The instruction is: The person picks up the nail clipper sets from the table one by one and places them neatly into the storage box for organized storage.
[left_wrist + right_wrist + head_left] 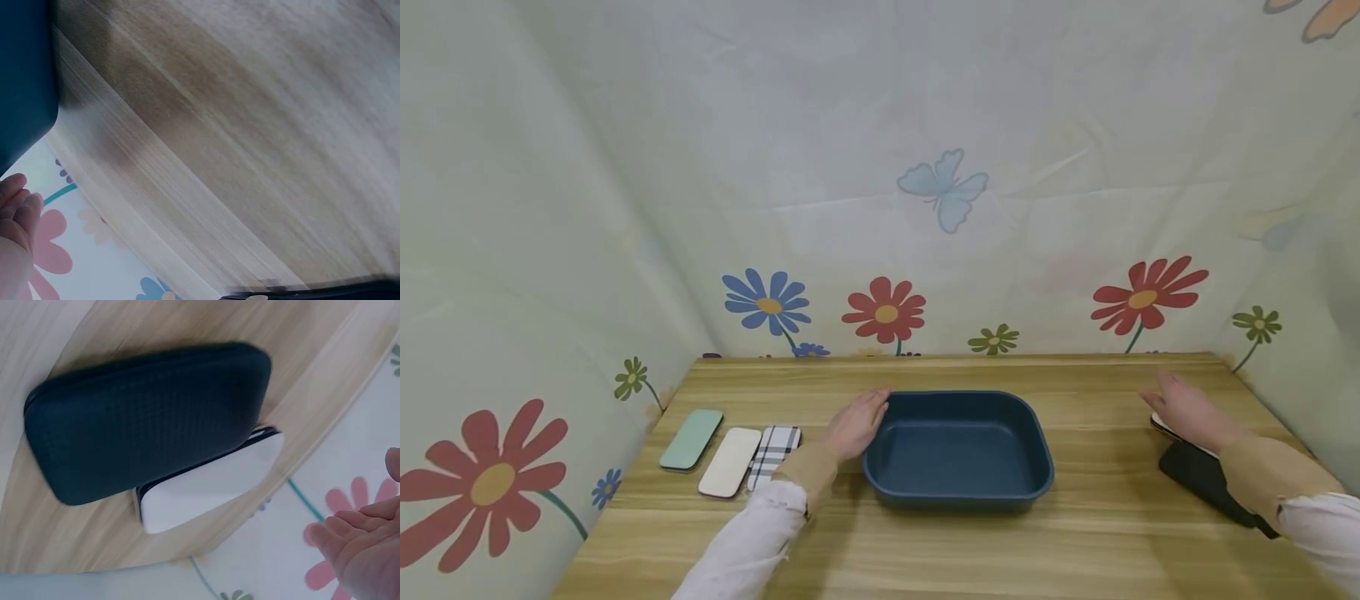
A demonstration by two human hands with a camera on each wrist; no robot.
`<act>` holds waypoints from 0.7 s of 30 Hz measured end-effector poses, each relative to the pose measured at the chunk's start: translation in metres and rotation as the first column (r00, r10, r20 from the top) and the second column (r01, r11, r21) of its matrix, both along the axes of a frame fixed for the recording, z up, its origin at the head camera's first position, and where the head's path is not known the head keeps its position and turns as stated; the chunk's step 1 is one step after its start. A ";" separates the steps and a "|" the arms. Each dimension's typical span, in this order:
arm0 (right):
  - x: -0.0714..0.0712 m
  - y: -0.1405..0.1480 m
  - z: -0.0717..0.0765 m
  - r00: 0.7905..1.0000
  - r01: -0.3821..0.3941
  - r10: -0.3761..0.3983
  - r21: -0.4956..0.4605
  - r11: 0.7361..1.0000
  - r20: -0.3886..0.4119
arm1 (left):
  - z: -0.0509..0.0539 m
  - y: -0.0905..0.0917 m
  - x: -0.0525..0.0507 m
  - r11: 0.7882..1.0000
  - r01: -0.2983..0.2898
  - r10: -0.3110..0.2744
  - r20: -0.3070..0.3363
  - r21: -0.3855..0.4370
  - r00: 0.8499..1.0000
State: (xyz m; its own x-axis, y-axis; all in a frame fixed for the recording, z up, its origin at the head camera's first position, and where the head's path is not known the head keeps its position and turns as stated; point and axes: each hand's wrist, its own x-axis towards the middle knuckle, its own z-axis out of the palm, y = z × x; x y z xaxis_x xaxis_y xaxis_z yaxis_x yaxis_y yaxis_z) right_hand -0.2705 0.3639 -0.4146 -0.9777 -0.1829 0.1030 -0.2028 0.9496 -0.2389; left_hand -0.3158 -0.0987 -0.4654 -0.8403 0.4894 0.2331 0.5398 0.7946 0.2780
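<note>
A dark blue rectangular tub (958, 458) stands in the middle of the wooden table. My left hand (856, 423) is at its upper left corner, fingers relaxed by the rim; whether they touch it I cannot tell. In the left wrist view the tub (25, 75) and the loosely bent fingers of the left hand (15, 231) show at the left edge. Over on the right, my right hand (1195, 412) hovers above a white flat case (212, 484) and a black textured case (150, 422), which lie against each other. That hand holds nothing; its fingers (356, 531) are extended.
On the table's left side lie a mint green flat case (692, 439), a cream one (730, 462) and a plaid one (773, 454). Behind the wooden table (925, 558) hangs a pale curtain (850, 125) printed with flowers and butterflies.
</note>
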 end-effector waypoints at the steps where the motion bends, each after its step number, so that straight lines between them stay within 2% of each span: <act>1: 0.000 0.003 0.000 1.000 0.008 -0.008 0.004 1.000 0.013 | 0.000 0.000 0.000 1.000 -0.001 0.001 0.000 -0.004 1.000; 10: -0.002 0.027 -0.002 0.997 0.041 -0.042 0.014 0.999 0.072 | 0.002 0.001 0.001 1.000 0.001 -0.001 0.000 0.007 1.000; 21: -0.002 0.053 -0.009 0.994 0.071 -0.074 0.043 0.997 0.081 | 0.005 0.004 -0.003 1.000 0.001 -0.001 0.012 0.003 1.000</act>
